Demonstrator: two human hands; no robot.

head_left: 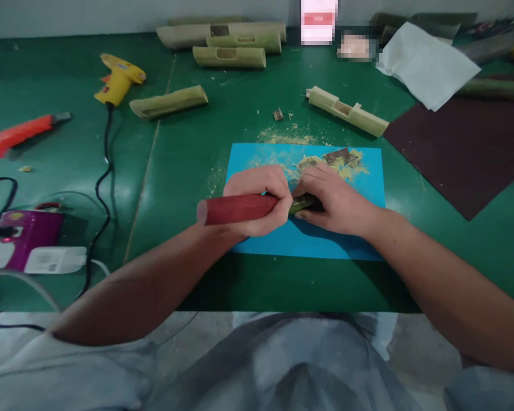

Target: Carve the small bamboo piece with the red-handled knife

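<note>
My left hand (261, 197) is wrapped around a thick red handle (235, 210), its butt end pointing left. The working end of this tool is hidden by my hands. Close against it on the right, my right hand (329, 200) grips a small green bamboo piece (298, 204), mostly covered by the fingers. Both hands are over a blue sheet (308, 242) on the green table. Pale shavings and a dark brown scrap (337, 155) lie on the sheet just beyond my right hand.
A notched bamboo tube (346, 111), a plain bamboo tube (169, 103) and several more at the back lie around. At left are a yellow glue gun (120, 80) with its cord, an orange-red utility knife (21, 134) and a purple power strip (25, 240). Dark brown sandpaper-like sheet (462, 154) lies right.
</note>
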